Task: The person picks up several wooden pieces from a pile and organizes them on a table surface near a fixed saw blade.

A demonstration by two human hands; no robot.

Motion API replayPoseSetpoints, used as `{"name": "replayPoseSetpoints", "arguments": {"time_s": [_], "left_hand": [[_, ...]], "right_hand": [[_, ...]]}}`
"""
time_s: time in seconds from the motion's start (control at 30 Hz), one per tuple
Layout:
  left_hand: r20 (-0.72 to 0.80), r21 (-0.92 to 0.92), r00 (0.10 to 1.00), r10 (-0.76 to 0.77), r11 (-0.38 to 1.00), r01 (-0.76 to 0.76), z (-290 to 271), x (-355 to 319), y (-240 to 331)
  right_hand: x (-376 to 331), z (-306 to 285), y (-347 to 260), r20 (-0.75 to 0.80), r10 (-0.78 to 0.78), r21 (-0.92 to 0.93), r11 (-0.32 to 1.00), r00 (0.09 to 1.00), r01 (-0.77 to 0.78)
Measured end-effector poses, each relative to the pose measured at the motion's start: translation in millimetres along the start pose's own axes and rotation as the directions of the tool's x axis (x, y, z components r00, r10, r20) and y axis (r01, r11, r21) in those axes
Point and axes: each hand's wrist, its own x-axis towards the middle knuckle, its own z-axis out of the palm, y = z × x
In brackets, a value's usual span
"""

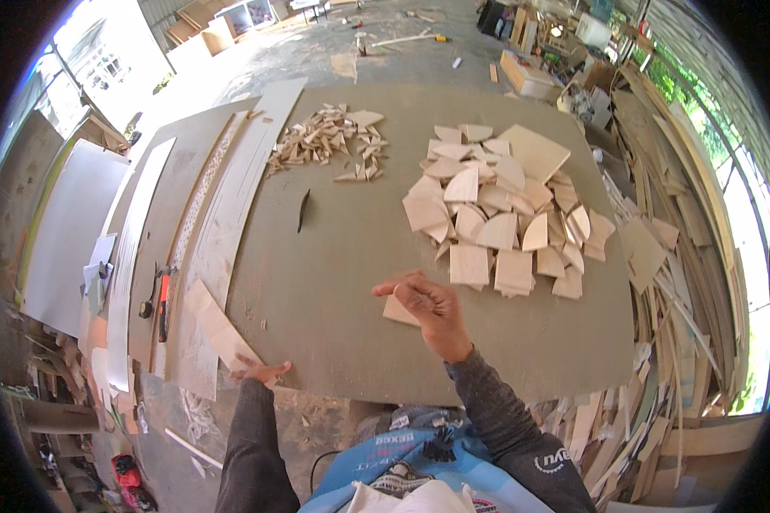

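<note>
Plywood piece, small, flat and pale, lies on the grey worktop near its front edge, partly covered by the right hand. That hand rests over the piece with the palm turned up toward the camera, fingers loosely curled and slightly apart; whether they actually pinch the piece cannot be told. The left hand lies flat on the front left edge of the worktop, fingers spread, touching the lower end of a pale plywood strip that runs diagonally.

Just beyond the right hand sits a heap of cut plywood shapes (squares and quarter-round pieces, overlapping). Farther back, to the left, is a smaller pile of narrow wood offcuts. A thin dark sliver lies alone between them. Left of the worktop, long pale boards lie side by side, with a red-handled tool on them. Scrap wood crowds the right side.
</note>
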Motion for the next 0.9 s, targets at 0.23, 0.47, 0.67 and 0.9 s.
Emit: {"name": "replayPoseSetpoints", "arguments": {"time_s": [0.23, 0.47, 0.67, 0.9], "left_hand": [[-0.007, -0.078, 1.0, 0.006, 0.997, -0.007, 1.0, -7.4, -1.1], [0.104, -0.085, 0.994, -0.043, 0.995, 0.052, -26.5, -45.6, 6.1], [0.092, 0.047, 0.995, -0.05, 0.998, 0.046, -22.2, -39.2, 6.8], [0.096, 0.099, 0.995, -0.019, 0.995, 0.01, -26.6, -53.1, 12.3]], "right_hand": [[1.3, -55.8, 192.6, 0.164, 0.318, -0.959, 0.272, 0.934, 0.076], [-0.2, -47.0, 201.3, 0.148, 0.322, -0.962, 0.266, 0.935, 0.061], [8.6, -33.2, 187.3, -0.002, 0.278, -0.917, 0.383, 0.96, -0.113], [34.4, 26.6, 188.2, -0.07, -0.024, -0.789, 0.613, 0.997, -0.04]]}}
